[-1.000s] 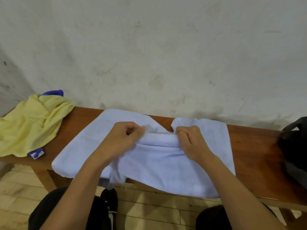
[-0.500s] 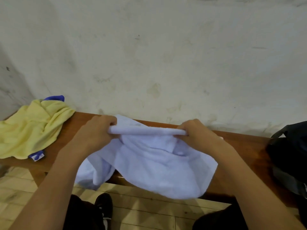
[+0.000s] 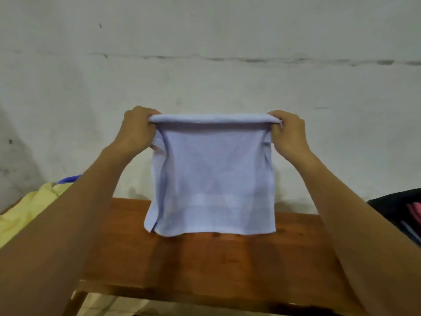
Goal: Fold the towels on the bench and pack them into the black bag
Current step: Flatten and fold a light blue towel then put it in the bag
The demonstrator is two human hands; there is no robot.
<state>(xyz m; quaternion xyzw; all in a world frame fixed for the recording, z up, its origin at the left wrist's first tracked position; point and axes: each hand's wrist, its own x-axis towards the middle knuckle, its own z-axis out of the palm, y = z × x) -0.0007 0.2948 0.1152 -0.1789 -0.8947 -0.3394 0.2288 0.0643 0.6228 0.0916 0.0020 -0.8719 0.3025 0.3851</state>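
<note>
A pale blue terry towel (image 3: 214,179), folded double, hangs in the air above the brown wooden bench (image 3: 205,258). The left hand (image 3: 136,131) pinches its upper left corner and the right hand (image 3: 288,133) its upper right corner, stretching the top fold taut between them. Its lower hem hangs just over the bench's back edge. A crumpled yellow towel (image 3: 27,213) lies at the bench's left end; a black bag (image 3: 398,208) is at the right end.

Stained whitish wall (image 3: 227,42) with a dark horizontal streak, reddish-brown wooden table (image 3: 205,258) against it, dim light
</note>
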